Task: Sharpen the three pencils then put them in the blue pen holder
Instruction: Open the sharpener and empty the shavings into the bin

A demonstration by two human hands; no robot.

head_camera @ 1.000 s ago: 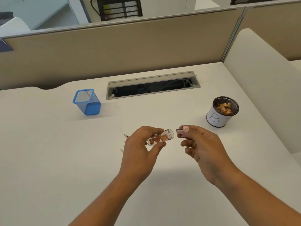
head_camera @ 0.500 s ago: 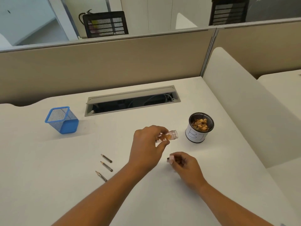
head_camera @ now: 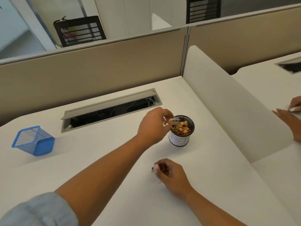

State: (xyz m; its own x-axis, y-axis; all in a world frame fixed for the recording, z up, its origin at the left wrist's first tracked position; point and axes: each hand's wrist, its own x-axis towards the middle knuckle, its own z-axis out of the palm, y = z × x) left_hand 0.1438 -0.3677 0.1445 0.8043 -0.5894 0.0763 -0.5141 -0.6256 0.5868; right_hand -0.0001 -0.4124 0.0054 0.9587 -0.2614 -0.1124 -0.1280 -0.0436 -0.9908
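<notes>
A white bench (head_camera: 101, 154) sits against tan cubicle partitions (head_camera: 97, 66). The left hand (head_camera: 153, 126) pinches a clear sharpener tube (head_camera: 171, 122), tipped mouth-down over a black mesh cup (head_camera: 182, 130) full of shavings, its white label reading "B1". The right hand (head_camera: 169, 174) rests curled near the front, closed on a small cap (head_camera: 155, 168). The blue pen holder (head_camera: 35, 141) stands well apart at the left. No pencils are in view.

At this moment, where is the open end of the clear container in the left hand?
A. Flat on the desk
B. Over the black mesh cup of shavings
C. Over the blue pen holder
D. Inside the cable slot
B: the left hand tips the clear container over the shavings-filled black mesh cup.
</notes>
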